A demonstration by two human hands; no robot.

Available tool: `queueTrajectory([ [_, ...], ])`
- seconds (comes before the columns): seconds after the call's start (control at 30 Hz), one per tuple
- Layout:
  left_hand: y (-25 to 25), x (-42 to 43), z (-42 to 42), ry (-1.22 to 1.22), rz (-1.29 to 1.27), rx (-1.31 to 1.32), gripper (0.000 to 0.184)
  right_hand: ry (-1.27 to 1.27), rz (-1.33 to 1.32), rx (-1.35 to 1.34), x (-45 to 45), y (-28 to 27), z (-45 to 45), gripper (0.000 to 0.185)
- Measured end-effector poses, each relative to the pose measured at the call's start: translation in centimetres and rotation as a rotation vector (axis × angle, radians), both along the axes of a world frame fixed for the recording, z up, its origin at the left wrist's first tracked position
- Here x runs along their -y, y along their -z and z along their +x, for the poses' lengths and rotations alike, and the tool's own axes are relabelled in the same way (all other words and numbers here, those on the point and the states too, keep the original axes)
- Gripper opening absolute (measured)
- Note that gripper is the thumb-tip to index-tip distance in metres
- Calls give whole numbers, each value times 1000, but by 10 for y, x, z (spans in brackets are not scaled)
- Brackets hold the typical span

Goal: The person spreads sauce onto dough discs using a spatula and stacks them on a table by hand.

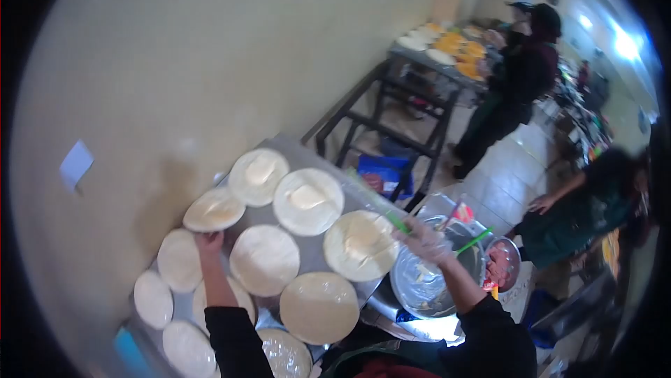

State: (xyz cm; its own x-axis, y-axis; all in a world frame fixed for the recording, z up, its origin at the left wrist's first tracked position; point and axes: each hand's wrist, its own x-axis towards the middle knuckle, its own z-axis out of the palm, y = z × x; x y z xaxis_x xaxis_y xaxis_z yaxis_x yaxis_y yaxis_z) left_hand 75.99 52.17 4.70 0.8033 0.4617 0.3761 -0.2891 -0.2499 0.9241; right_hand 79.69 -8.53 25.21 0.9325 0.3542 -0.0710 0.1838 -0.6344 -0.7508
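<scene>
Round pale dough discs cover the metal table [281, 147]. My left hand [212, 240] grips the near edge of one disc [214, 209], which looks tilted and has a creamy patch on it. On the right, my right hand [428, 242], in a clear glove, is closed on a green-handled spatula [398, 221], above the right edge of another disc [361, 246] with cream on top. Two more discs [258, 177] [308, 201] carry cream in their middles. Nearer discs [265, 260] [319, 307] look plain or shiny.
A large metal bowl [426, 287] with cream remains and another green utensil [475, 238] stands at the right. Beside it is a bowl of pink filling [502, 266]. A dark metal frame [402, 126], a far table [412, 55], and several people [521, 70] are beyond.
</scene>
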Motion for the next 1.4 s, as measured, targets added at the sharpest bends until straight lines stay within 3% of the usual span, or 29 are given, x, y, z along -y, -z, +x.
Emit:
queueTrajectory([
  [0.03, -25, 18, 7, 171, -107, 228, 64, -38, 109, 30, 2, 8, -11, 38],
  [0.1, -42, 30, 13, 62, 143, 289, 69, -43, 181, -14, 0, 7, -29, 37],
  [0.13, -39, 32, 20, 84, 134, 318, 69, -87, 258, -90, 0, 5, -36, 35],
  [0.2, -38, 34, 33, -283, -412, -21, 61, -92, 254, -136, -1, -2, -52, 33],
  [0.27, -20, 44, 31, -211, -444, 11, 61, -135, 235, -274, -2, -30, -69, 32],
  [0.4, -13, 28, 26, -20, -525, 70, 60, -195, 345, -235, -1, -17, -91, 36],
  [0.57, -18, 93, -15, 201, -573, 104, 60, -145, 373, -399, -21, -20, -121, 38],
  [0.63, -17, 125, -67, 240, -587, 104, 60, -227, 367, -299, -37, -27, -138, 38],
  [0.67, -18, 135, -108, 226, -590, 105, 59, -263, 388, -101, -47, -9, -145, 37],
  [0.73, -20, 144, -217, 114, -590, 114, 59, -343, 425, -193, -65, -12, -163, 38],
  [0.8, -137, 154, -178, -60, -596, 127, 59, -394, 414, -261, -88, -19, -181, 35],
  [0.83, -143, 166, -208, -146, -605, 137, 59, -416, 388, -257, -100, -25, -191, 33],
  [0.9, -153, 185, -247, -284, -627, 168, 59, -551, 317, -4, -129, -44, -206, 35],
  [1.03, -154, 191, -316, -409, -685, 234, 58, -625, 294, -225, -195, -43, -236, 34],
  [1.1, -150, 192, -349, -413, -712, 276, 58, -693, 298, -122, -229, -60, -264, 30],
  [1.17, -151, 192, -369, -397, -736, 312, 58, -764, 387, -40, -249, -41, -282, 30],
  [1.27, -151, 178, -406, -342, -765, 379, 58, -918, 268, 29, -251, -33, -317, 31],
  [1.33, -152, 173, -428, -296, -781, 423, 58, -1001, 166, 291, -230, -40, -337, 30],
  [1.37, -155, 165, -438, -276, -791, 445, 58, -1016, 168, 291, -226, -42, -338, 30],
  [1.4, -155, 168, -453, -254, -802, 467, 58, -1000, -152, 458, -222, -44, -335, 30],
])
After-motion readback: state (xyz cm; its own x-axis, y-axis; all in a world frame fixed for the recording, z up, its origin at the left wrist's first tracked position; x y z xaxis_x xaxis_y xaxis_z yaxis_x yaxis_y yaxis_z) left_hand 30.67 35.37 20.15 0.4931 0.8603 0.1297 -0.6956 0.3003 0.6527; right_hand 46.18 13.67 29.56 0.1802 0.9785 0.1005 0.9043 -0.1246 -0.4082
